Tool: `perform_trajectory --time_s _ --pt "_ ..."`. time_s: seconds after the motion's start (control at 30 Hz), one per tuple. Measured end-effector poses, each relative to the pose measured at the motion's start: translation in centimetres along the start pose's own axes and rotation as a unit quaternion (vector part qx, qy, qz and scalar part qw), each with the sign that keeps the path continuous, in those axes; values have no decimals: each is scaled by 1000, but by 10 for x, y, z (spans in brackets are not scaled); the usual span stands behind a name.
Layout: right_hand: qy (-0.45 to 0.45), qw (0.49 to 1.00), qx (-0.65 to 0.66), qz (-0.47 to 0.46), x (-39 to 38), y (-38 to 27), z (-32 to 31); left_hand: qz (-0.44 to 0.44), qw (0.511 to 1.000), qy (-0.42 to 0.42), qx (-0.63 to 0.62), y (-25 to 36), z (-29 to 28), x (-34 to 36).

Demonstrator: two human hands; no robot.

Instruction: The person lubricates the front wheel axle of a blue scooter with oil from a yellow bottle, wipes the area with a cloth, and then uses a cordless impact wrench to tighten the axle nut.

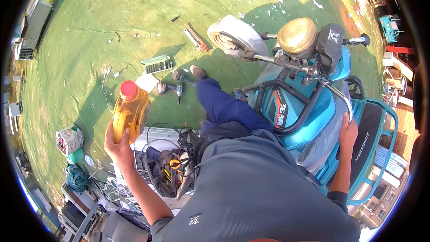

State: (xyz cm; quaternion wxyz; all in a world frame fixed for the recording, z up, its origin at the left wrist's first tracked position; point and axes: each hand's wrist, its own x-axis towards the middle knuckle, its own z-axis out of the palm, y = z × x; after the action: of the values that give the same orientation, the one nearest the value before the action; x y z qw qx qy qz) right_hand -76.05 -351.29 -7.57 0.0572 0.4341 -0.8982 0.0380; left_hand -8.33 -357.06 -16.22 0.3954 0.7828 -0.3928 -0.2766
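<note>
In my left hand [118, 145] is a yellow plastic oil jug [134, 114] with a red screw cap [129, 90]. It is raised upright off to my left, my fingers closed round its lower part and handle side. My right hand [348, 135] is closed at the end of the bent chrome handlebar [339, 93] of a blue cargo tricycle [309, 112]; part of its grip is hidden. The tricycle's front carries a round headlamp [296, 36] with a yellowed cover, a black frame guard and a white front fender [248, 33].
An open tool bag [168, 175] with cables and tools lies by my left side. On the green ground are a cordless drill [179, 90], a green tray [157, 64], a red pipe wrench [197, 38] and a carton [69, 140]. Scrap piles up at lower left.
</note>
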Motion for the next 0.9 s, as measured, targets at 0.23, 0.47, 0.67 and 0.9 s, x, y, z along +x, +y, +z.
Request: perform_trajectory --time_s 0.23,0.47,0.67,0.9 --pt "-10 986 -46 157 16 -80 -30 17 991 -129 13 22 87 157" --pt "-11 955 -58 292 54 -138 -49 66 940 -332 30 92 206 323" --pt "-46 936 -154 313 100 -196 -71 376 826 -383 171 232 285 421" --pt "-35 915 -208 344 133 -224 -65 400 787 -446 149 348 377 503"
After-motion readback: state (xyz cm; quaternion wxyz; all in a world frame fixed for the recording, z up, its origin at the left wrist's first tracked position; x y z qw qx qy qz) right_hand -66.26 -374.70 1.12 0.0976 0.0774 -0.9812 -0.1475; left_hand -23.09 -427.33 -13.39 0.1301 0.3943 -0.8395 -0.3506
